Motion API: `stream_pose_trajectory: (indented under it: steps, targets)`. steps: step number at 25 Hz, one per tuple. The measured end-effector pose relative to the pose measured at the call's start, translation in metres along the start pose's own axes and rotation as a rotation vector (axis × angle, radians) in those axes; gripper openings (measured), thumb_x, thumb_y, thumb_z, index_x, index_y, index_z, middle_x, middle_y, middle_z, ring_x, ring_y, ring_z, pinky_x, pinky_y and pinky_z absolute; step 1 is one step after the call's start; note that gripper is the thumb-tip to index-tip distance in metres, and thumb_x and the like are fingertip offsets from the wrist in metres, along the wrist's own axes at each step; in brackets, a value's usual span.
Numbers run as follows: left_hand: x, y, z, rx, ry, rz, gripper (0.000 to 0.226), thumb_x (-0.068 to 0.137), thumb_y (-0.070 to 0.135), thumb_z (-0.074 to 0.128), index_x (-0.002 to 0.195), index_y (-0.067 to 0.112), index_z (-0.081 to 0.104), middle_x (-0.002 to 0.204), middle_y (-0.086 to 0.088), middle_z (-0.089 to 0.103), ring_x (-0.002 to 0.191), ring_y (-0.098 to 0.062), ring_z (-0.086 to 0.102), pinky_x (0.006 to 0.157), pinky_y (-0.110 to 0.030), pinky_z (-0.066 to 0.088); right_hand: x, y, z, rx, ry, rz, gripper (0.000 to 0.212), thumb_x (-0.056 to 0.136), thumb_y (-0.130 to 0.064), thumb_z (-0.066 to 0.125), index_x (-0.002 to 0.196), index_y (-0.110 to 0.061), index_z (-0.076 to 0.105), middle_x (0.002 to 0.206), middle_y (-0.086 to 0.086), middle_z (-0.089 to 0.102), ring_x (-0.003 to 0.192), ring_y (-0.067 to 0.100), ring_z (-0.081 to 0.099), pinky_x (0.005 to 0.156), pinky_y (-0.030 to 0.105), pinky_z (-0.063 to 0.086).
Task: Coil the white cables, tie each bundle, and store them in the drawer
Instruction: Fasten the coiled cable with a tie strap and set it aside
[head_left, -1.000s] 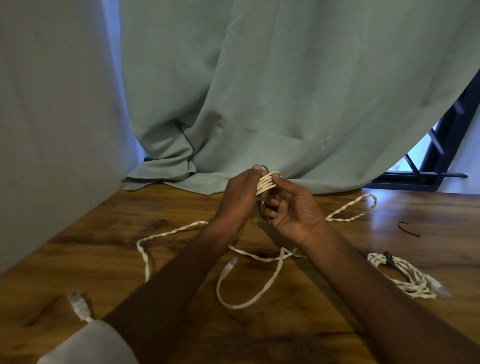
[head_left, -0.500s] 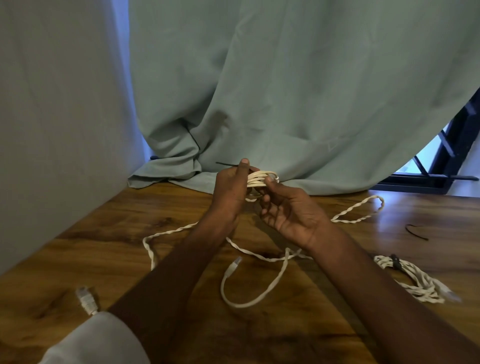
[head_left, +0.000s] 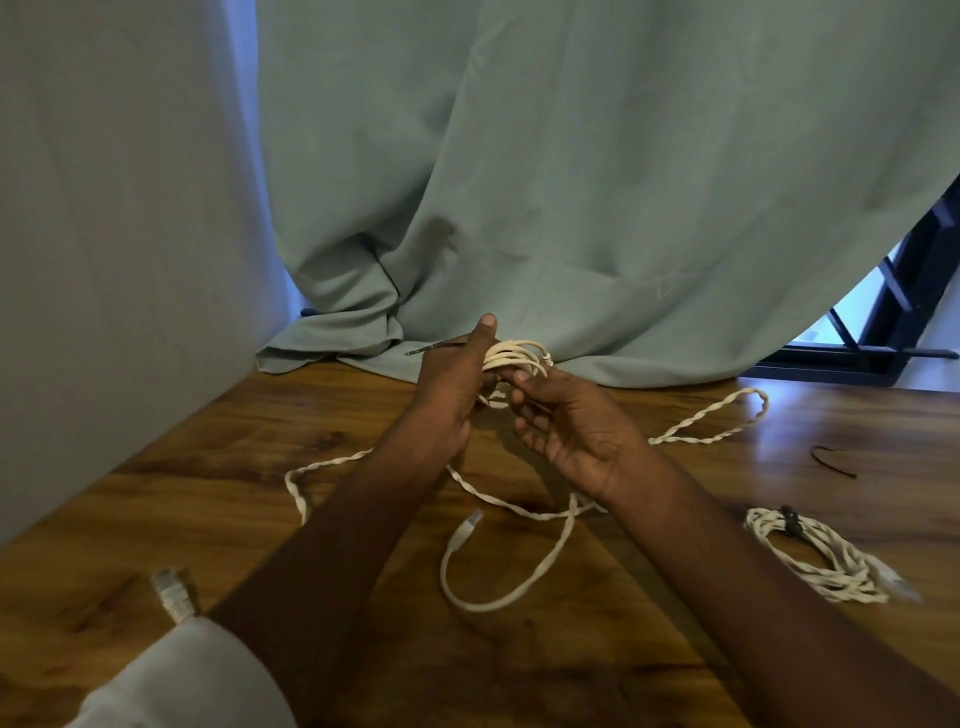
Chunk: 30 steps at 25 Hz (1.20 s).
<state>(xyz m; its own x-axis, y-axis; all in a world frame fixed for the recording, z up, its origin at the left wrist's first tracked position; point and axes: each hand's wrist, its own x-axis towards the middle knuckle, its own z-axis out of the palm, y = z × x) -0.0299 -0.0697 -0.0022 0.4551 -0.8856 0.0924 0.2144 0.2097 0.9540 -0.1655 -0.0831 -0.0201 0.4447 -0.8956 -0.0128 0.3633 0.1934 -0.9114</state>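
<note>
Loose plug (head_left: 171, 592): lying near the bench's (head_left: 597, 675) near-left edge, risking a snag on the sleeve.
Slack cable (head_left: 498, 597): sprawling mid-bench under both forearms; likely dragging if the coil lifts.
Tied bundle (head_left: 821, 558): resting toward the right edge, well apart.
Left hand (head_left: 449, 400): fingers gripping the coil (head_left: 514, 358) and a dark tie (head_left: 431, 348).
Right hand (head_left: 566, 426): fingertips pinching the coil's loops; loosening would be spilling them.
Far edge: curtain (head_left: 571, 182) crowding just behind; open room lying rightward.
</note>
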Motion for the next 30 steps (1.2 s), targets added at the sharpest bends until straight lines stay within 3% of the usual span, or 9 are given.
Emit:
stream_pose_trajectory:
  steps: [4,7,8,11,15,17,21,26,30]
  targets:
    - [0.009,0.003,-0.008,-0.018,0.113,0.08,0.036,0.1,0.041,0.066,0.078,0.012,0.067,0.058,0.004,0.065,0.045,-0.007,0.057,0.048,-0.021,0.048,-0.006,-0.005,0.002,-0.123,0.097,-0.02,0.038,0.092,-0.009,0.073,0.128,-0.016,0.063,0.103,0.001,0.081,0.084,0.01,0.076,0.083,0.034,0.053]
    - [0.016,0.004,-0.014,-0.058,0.129,0.048,0.04,0.101,0.045,0.064,0.076,0.014,0.062,0.052,0.004,0.056,0.045,-0.01,0.048,0.05,-0.022,0.045,-0.013,-0.008,0.006,-0.175,0.115,-0.161,0.033,0.089,-0.002,0.076,0.119,-0.012,0.066,0.098,0.007,0.082,0.093,0.02,0.078,0.074,0.027,0.058]
    - [0.017,0.004,-0.015,-0.108,0.105,-0.002,0.043,0.1,0.047,0.063,0.075,0.014,0.059,0.047,0.003,0.05,0.045,-0.012,0.044,0.053,-0.025,0.047,-0.013,-0.008,0.006,-0.292,0.112,-0.268,0.03,0.088,-0.001,0.078,0.115,-0.01,0.069,0.096,0.007,0.081,0.095,0.02,0.078,0.072,0.023,0.059]
    - [0.026,0.002,-0.018,-0.155,0.004,-0.165,0.046,0.101,0.052,0.06,0.078,0.013,0.053,0.042,0.0,0.038,0.044,-0.016,0.04,0.053,-0.03,0.053,-0.011,-0.003,0.005,-0.73,0.092,-0.576,0.02,0.085,-0.005,0.083,0.102,-0.015,0.077,0.089,-0.003,0.081,0.088,0.01,0.077,0.08,0.022,0.06]
    - [0.028,0.0,-0.016,-0.094,-0.068,-0.252,0.039,0.104,0.036,0.06,0.079,0.006,0.054,0.04,-0.004,0.034,0.041,-0.019,0.041,0.047,-0.034,0.054,-0.013,0.004,0.006,-0.909,0.146,-0.682,0.017,0.086,-0.011,0.084,0.093,-0.026,0.081,0.085,-0.012,0.079,0.08,-0.002,0.074,0.073,0.012,0.055]
    - [0.026,0.002,-0.016,-0.061,-0.037,-0.184,0.027,0.103,0.026,0.06,0.087,0.005,0.057,0.039,-0.003,0.036,0.036,-0.015,0.039,0.046,-0.028,0.048,-0.014,0.005,0.006,-0.869,0.183,-0.655,0.019,0.085,-0.01,0.083,0.09,-0.028,0.079,0.082,-0.012,0.079,0.076,0.001,0.074,0.069,0.013,0.056]
    - [0.024,0.006,-0.016,-0.146,-0.059,-0.123,0.033,0.102,0.034,0.064,0.079,0.011,0.063,0.041,0.001,0.042,0.037,-0.012,0.04,0.054,-0.025,0.041,-0.012,0.003,0.006,-0.593,0.146,-0.485,0.013,0.091,-0.003,0.076,0.099,-0.014,0.078,0.085,0.002,0.081,0.075,0.021,0.077,0.073,0.034,0.062]
    - [0.018,0.01,-0.017,-0.182,0.2,0.037,0.021,0.094,0.01,0.068,0.073,0.009,0.063,0.058,-0.005,0.056,0.039,-0.01,0.045,0.048,-0.022,0.04,-0.018,-0.005,0.01,-0.446,0.074,-0.346,0.01,0.097,-0.009,0.071,0.104,-0.007,0.077,0.076,0.008,0.075,0.06,0.012,0.062,0.061,0.027,0.054]
    - [0.022,0.005,-0.026,-0.148,0.357,0.136,0.027,0.092,0.002,0.064,0.066,0.007,0.061,0.059,-0.005,0.054,0.045,-0.012,0.048,0.046,-0.022,0.04,-0.022,-0.02,0.011,-0.256,-0.034,-0.293,0.013,0.094,-0.01,0.073,0.106,-0.006,0.078,0.074,0.006,0.072,0.061,0.012,0.062,0.059,0.022,0.054]
